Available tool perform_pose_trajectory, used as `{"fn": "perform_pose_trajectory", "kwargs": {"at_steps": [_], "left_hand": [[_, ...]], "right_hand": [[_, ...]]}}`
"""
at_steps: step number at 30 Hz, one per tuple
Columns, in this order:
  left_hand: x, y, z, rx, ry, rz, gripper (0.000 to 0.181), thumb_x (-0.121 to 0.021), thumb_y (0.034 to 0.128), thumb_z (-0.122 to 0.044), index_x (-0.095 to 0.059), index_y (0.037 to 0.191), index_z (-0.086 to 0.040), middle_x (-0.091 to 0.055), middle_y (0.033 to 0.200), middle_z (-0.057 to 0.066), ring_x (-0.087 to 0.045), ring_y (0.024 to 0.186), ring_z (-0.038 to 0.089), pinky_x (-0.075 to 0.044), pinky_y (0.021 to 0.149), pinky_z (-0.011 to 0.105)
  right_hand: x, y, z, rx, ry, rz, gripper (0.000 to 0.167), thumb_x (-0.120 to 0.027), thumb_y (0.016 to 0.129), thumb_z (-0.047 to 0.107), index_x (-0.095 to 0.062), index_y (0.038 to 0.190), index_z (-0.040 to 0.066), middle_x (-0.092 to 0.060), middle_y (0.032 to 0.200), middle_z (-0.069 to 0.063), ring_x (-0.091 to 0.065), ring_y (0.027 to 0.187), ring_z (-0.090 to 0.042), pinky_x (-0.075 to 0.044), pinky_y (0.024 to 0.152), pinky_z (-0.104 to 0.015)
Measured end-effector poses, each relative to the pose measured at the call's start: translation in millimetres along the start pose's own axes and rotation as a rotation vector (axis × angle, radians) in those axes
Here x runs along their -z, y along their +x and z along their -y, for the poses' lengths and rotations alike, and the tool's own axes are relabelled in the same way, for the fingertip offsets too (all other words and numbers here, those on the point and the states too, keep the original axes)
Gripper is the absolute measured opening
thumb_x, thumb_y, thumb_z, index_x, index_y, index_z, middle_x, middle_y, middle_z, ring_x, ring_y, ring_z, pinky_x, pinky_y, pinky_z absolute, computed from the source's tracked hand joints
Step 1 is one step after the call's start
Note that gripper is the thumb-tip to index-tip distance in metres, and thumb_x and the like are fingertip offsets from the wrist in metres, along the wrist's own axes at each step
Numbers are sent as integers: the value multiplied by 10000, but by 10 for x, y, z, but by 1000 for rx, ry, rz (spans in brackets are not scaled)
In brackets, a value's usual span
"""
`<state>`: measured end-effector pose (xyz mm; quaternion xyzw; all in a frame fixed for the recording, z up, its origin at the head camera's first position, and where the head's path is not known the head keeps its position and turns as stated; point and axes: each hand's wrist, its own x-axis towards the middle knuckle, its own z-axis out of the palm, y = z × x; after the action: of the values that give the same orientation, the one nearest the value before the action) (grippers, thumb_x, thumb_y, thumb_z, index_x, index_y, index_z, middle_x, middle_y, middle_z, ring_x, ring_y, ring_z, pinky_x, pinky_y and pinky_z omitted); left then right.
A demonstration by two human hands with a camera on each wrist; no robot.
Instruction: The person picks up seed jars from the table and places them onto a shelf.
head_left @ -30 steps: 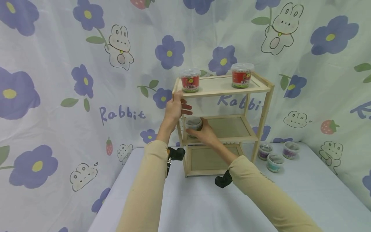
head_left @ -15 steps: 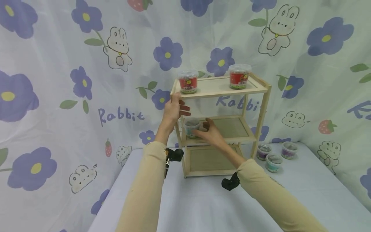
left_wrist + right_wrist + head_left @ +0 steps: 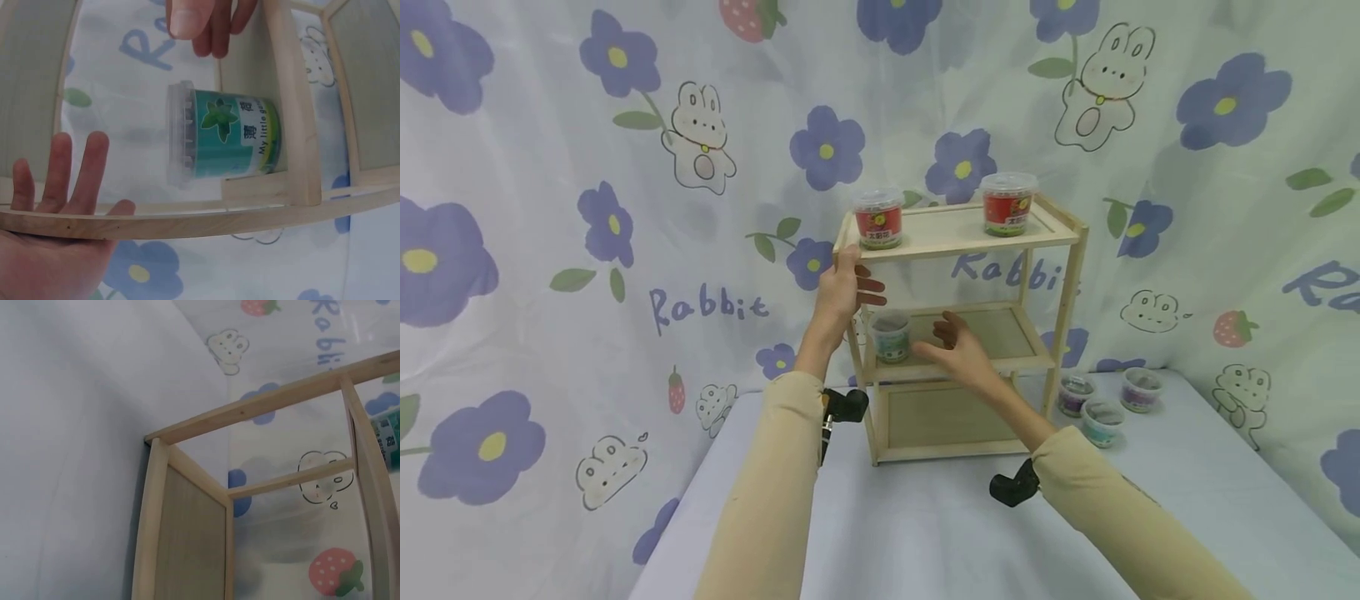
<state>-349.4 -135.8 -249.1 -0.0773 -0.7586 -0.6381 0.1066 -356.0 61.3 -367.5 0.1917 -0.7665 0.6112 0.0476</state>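
Note:
A teal-labelled plastic tub with a clear lid (image 3: 891, 337) stands upright at the left end of the wooden rack's middle shelf (image 3: 985, 333). Just right of it, my right hand (image 3: 962, 354) is apart from the tub, fingers loosely bent and holding nothing. Some of its fingertips (image 3: 215, 37) show above the tub in the left wrist view. My left hand (image 3: 838, 292) rests against the rack's front left post (image 3: 187, 225), its fingers extended past the wood. The right wrist view shows only part of the tub (image 3: 389, 440), and the right hand is out of frame.
Two red-labelled tubs stand on the top shelf, one at the left (image 3: 878, 221) and one at the right (image 3: 1007, 207). Right of the rack, a teal tub (image 3: 1102, 423) and two purple tubs (image 3: 1141, 390) sit on the white table. A patterned curtain (image 3: 587, 333) hangs behind.
My right hand has let go of the teal tub and drawn back to the right, leaving it on the middle shelf. The left hand stays at the post. The head view has shifted slightly.

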Motion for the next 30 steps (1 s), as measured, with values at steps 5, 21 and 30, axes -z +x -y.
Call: {"fn": "perform_pose_trajectory", "kwargs": {"at_steps": [5,21,30], "left_hand": [[3,-8,7,13,19,2,496,-306,996,-568,-527,940,-127,-706,1036,211,-702,945,408,-426,736,307],[-6,-5,0,-17,0,6,489,-301,1012,-552,-516,924,-122,-684,1065,263,-694,946,434,-447,703,280],[-2,-16,-7,-13,6,7,491,-298,1015,-557,-513,922,-126,-683,1069,259,-695,944,424,-441,728,293]], "right_hand": [[32,-43,-33,18,18,18,842,-656,956,206,-109,1550,-34,-310,1546,-271,-317,1444,-388,-229,1184,-434],[230,-251,-99,83,171,33,716,-628,971,143,-218,1541,5,-427,1490,-208,-408,1404,-333,-323,1141,-377],[290,-399,-132,119,218,24,697,-632,958,120,-248,1524,-11,-427,1465,-279,-423,1383,-372,-410,1022,-179]]}}
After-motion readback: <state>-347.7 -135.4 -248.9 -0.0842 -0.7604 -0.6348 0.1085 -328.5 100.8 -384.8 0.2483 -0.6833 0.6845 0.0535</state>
